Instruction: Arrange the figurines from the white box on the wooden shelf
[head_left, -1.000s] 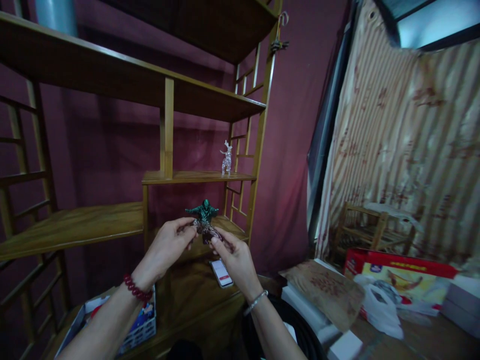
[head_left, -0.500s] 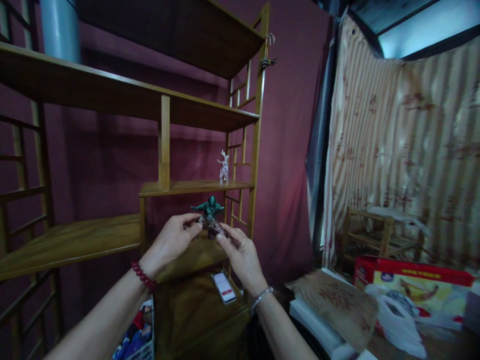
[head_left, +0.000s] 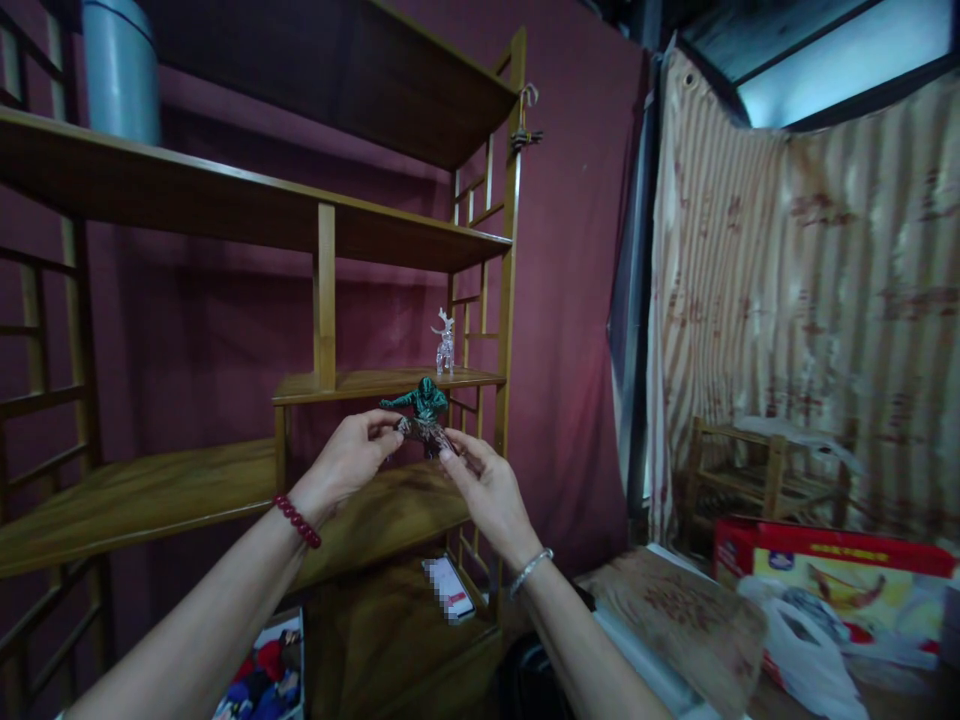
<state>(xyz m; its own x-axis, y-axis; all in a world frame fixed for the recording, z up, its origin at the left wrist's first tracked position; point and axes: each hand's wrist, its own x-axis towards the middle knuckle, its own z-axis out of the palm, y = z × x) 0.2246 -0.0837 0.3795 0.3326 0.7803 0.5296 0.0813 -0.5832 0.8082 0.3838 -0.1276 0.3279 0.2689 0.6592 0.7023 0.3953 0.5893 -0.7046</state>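
Between my two hands is a small figurine [head_left: 427, 402], dark green above with an arm stretched out, and brown below. My left hand [head_left: 358, 455] pinches its lower part from the left, thumb and fingers closed. From the right, my right hand [head_left: 484, 490] grips the other side of the brown part. The figurine is upright, held in front of the wooden shelf unit [head_left: 390, 382]. Just behind and above it, a clear deer ornament [head_left: 445, 345] stands on the middle shelf board.
A phone [head_left: 450, 588] lies on the low board under my hands. Below my left arm sits a bin [head_left: 301, 650] of red and blue items. A pale blue canister [head_left: 121, 75] stands top left. At right are a red and yellow box [head_left: 847, 580] and a white plastic bag [head_left: 806, 650].
Both hands have raised the figurine slightly, and it now overlaps the edge of the middle shelf. It has turned a little in my fingers. The camera view has shifted slightly.
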